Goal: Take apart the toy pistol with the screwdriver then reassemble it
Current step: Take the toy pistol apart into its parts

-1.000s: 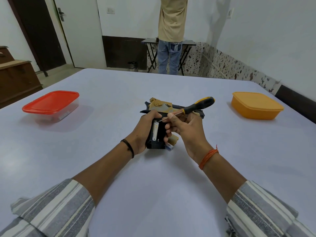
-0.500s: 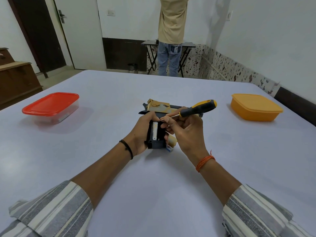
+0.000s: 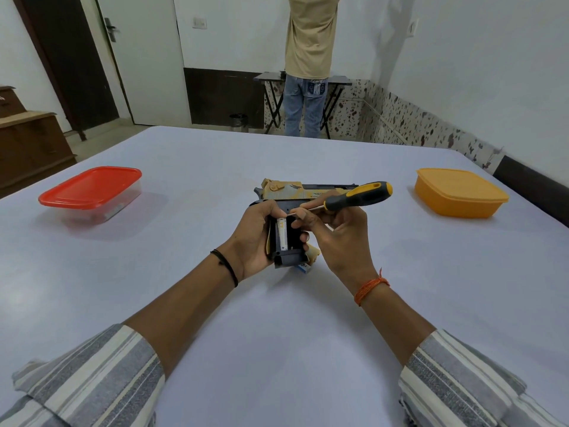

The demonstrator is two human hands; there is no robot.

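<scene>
Both hands are occupied at mid-bench: grip held, tool pinched

Left hand (image 3: 257,238) is wrapped round the grip of the toy pistol (image 3: 289,195), held over the bench (image 3: 215,303) with a battery (image 3: 282,234) exposed; right hand (image 3: 338,232) pinches the screwdriver (image 3: 354,198), tip set at the battery's top end. Should the tip slip, the left thumb could be jabbed, or the battery levered loose and dropped

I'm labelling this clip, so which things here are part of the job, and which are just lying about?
In use: toy pistol, gripped by left hand; screwdriver, held by right hand; battery in the grip.
Lying about: red-lidded container; orange container.
</scene>
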